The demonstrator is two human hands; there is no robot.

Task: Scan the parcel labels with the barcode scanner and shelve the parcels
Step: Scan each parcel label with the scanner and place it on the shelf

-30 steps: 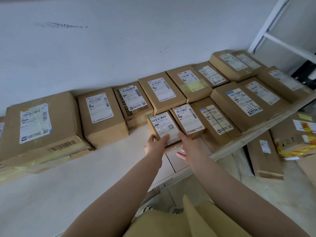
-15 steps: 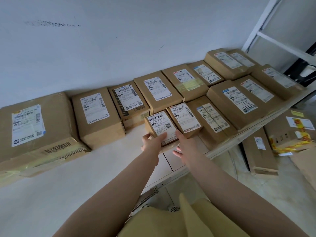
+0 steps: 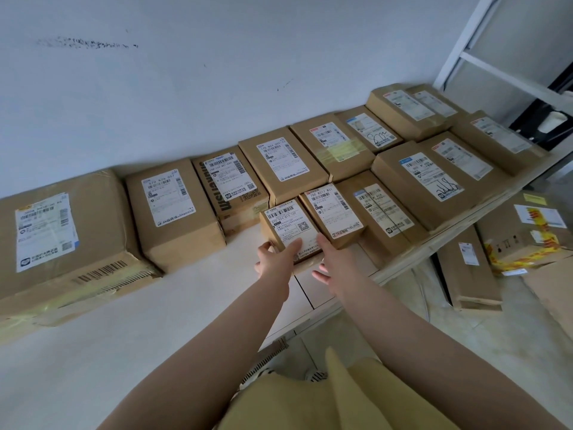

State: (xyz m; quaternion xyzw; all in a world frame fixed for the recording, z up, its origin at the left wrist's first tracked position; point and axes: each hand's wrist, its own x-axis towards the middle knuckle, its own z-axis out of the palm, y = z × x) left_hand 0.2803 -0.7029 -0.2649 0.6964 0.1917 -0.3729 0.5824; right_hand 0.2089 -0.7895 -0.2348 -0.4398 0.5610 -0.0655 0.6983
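A small brown parcel (image 3: 288, 223) with a white barcode label lies on the white shelf (image 3: 155, 305), in the front row beside a similar parcel (image 3: 331, 212). My left hand (image 3: 274, 262) grips its near left corner, thumb on the side and fingers over the label. My right hand (image 3: 336, 268) rests at its near right edge with the fingers spread, the index finger along the parcel's side. No barcode scanner is in view.
Several labelled parcels line the wall behind, with a large taped box (image 3: 62, 237) at the far left. Below the shelf's right end, cardboard boxes (image 3: 468, 268) stand on the floor. A white shelf upright (image 3: 465, 41) rises at the right.
Both hands stay on the small parcel, which sits slightly further in on the shelf. The view has shifted a little.
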